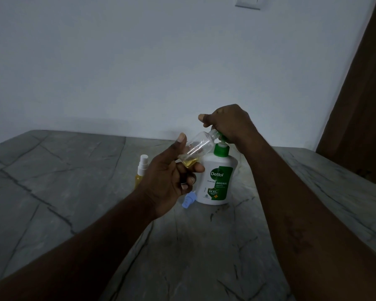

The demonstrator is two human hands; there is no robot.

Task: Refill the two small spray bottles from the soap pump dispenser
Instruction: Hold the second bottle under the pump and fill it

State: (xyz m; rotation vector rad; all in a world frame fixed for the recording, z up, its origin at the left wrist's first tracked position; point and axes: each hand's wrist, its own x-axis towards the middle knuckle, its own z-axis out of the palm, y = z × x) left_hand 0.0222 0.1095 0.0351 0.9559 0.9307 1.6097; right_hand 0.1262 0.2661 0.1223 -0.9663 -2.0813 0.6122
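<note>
Filling is in hand, I judge: the left grip (169, 177) pinches the tilted open bottle (199, 148), mouth at the spout under the right grip (228, 124), which curls over the dispenser (218, 181) pump. Next (little soap inside yet): steady presses, mouth aligned.

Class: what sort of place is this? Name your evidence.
Likely a room in a home: grey stone-patterned countertop, plain white wall with a switch plate, household soap dispenser.

The white soap pump dispenser (218, 181), right of the frame's centre, carries a green label reading "Dettol" and "ORIGINAL", with "99.99%" on a badge below. Its smaller print is unreadable.
</note>
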